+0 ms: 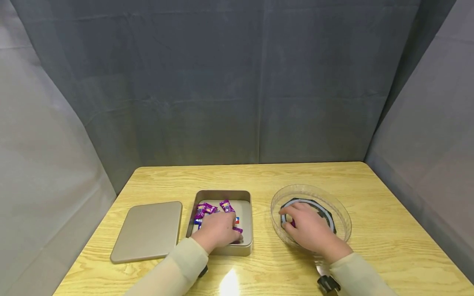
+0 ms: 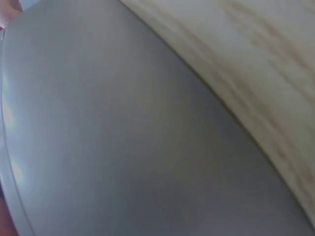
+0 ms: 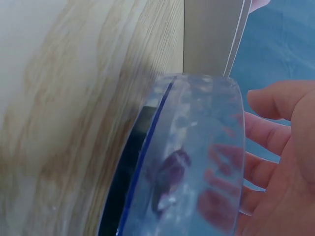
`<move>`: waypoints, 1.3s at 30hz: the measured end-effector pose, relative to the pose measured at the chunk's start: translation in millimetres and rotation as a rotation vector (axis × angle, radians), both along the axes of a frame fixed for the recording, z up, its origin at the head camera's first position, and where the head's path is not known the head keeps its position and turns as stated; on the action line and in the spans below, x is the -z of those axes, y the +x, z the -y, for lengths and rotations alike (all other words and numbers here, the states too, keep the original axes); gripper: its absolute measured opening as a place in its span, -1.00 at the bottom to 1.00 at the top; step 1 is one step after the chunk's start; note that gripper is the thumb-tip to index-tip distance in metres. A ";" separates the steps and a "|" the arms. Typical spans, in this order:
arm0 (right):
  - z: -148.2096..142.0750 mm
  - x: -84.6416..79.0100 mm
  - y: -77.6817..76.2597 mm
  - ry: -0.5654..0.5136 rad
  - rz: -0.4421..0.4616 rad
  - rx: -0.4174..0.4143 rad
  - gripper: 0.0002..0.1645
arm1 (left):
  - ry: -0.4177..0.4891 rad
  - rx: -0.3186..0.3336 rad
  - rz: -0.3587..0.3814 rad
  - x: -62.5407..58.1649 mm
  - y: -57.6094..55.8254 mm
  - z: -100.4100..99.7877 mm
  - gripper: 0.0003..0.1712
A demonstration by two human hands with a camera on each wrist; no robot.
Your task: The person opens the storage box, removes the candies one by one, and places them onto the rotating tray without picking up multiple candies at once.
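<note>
While the left hand (image 1: 219, 231) reaches into a metal tin (image 1: 237, 250) of wrapped sweets (image 1: 226, 206), mostly purple, its grip impossible to tell, the right hand (image 1: 310, 227) reaches into a clear bowl (image 1: 307, 190), thumb and fingers parted, a purple sweet (image 3: 172, 172) inside. Left of the tin lies a flat lid (image 1: 148, 231); beyond the wooden table (image 1: 259, 176) hangs a dark curtain (image 1: 207, 82).

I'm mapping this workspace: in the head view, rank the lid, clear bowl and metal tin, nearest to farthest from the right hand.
1. Clear bowl: directly beneath the right hand.
2. Metal tin: left of the bowl.
3. Lid: left of the tin.
</note>
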State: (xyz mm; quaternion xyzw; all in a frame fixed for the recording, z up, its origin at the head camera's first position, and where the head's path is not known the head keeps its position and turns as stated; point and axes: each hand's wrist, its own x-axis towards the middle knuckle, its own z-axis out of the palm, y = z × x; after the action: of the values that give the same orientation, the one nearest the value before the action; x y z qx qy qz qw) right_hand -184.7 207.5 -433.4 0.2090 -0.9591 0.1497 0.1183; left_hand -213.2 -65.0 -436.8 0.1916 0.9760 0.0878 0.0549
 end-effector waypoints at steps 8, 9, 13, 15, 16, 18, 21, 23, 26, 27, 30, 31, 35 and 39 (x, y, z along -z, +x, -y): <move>5.7 0.0 1.4 -0.023 0.036 -0.009 -0.69 | -0.024 0.013 0.049 -2.1 -2.6 -3.9 -0.67; 6.0 0.3 1.5 -0.021 0.036 -0.011 -0.70 | -0.028 0.013 0.052 -2.4 -2.7 -4.3 -0.69; 6.3 0.7 1.5 -0.018 0.039 -0.009 -0.70 | -0.030 0.029 0.044 -2.3 -3.8 -5.1 -0.76; 6.4 1.2 1.4 -0.018 0.036 -0.010 -0.70 | -0.012 0.048 0.026 -2.1 -4.3 -4.7 -0.79; 6.6 1.4 1.3 -0.018 0.037 -0.009 -0.70 | 0.002 0.060 0.013 -1.9 -4.4 -4.2 -0.82; 7.0 1.9 1.6 -0.018 0.042 -0.010 -0.70 | 0.032 0.084 -0.014 -0.7 -4.7 -2.9 -0.86; 7.8 2.1 2.6 -0.016 0.053 -0.014 -0.69 | 0.069 0.103 -0.052 1.0 -4.9 -0.7 -0.87; 8.7 0.9 2.8 -0.026 0.056 -0.017 -0.68 | 0.095 0.100 -0.074 1.0 -5.3 0.6 -0.87; 11.7 -2.2 2.7 -0.053 0.050 -0.016 -0.68 | 0.133 0.086 -0.104 -1.4 -5.4 2.3 -0.87; 12.8 -3.2 2.4 -0.062 0.047 -0.017 -0.67 | 0.141 0.082 -0.113 -2.7 -5.3 2.9 -0.88; 16.9 -6.6 3.1 -0.086 0.047 -0.018 -0.66 | 0.155 0.079 -0.131 -6.5 -3.4 4.3 -0.88; 18.3 -7.5 3.4 -0.090 0.047 -0.019 -0.65 | 0.157 0.079 -0.137 -7.7 -2.3 4.7 -0.87; 23.5 -9.5 4.6 -0.109 0.055 -0.025 -0.62 | 0.187 0.077 -0.156 -12.2 2.8 6.8 -0.87; 27.5 -10.3 5.8 -0.118 0.056 -0.023 -0.60 | 0.219 0.112 -0.181 -16.0 6.5 7.0 -0.88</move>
State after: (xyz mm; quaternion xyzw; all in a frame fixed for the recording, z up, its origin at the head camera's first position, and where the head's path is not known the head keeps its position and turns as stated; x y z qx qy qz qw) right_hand -178.9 180.0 -423.1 0.2084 -0.9492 0.2129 0.1016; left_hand -206.7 -72.0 -420.8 0.2577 0.9494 0.1728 -0.0497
